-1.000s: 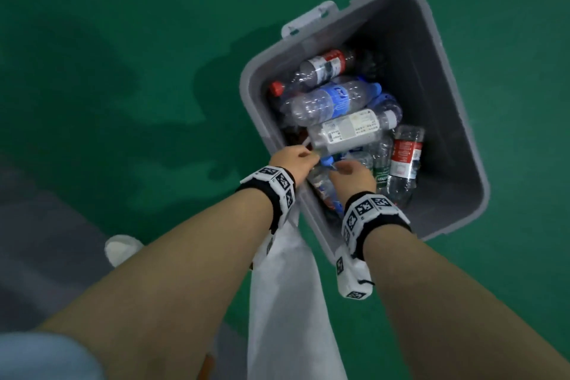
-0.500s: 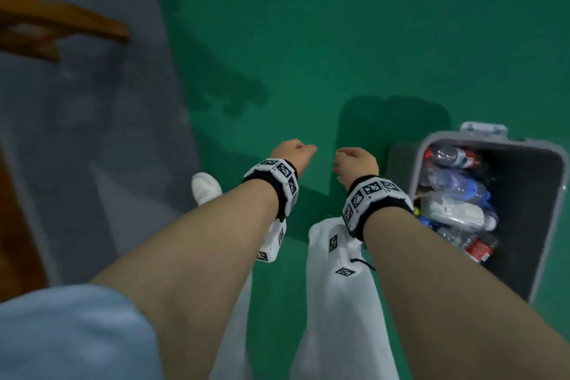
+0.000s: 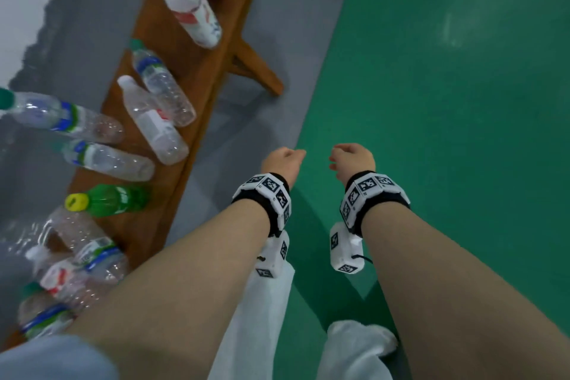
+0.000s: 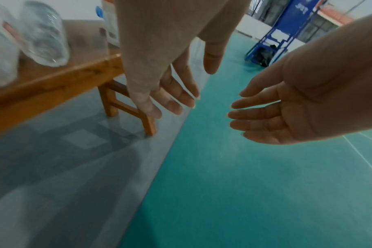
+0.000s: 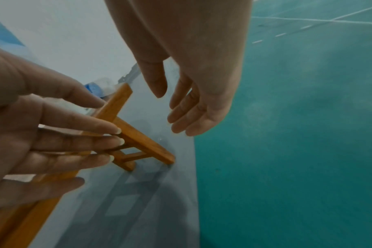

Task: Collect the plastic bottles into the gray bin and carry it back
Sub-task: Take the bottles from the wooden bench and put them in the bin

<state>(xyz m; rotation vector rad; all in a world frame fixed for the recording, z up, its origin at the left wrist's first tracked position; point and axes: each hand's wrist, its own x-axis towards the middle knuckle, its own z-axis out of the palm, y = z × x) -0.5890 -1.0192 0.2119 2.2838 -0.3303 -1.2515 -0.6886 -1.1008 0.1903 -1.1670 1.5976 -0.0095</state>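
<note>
I've swung away from the gray bin, out of view now; clear plastic bottles (image 3: 160, 92) crowd the brown wooden surface (image 3: 197, 65). My left hand (image 3: 282, 160) and right hand (image 3: 353, 159) hang relaxed, empty, fingers loosely extended.

Wooden bench (image 3: 188, 71) along the frame's left on grey floor (image 3: 277, 40), plastic bottles (image 3: 154, 120) standing along its top, green floor (image 3: 447, 133) at right.
</note>
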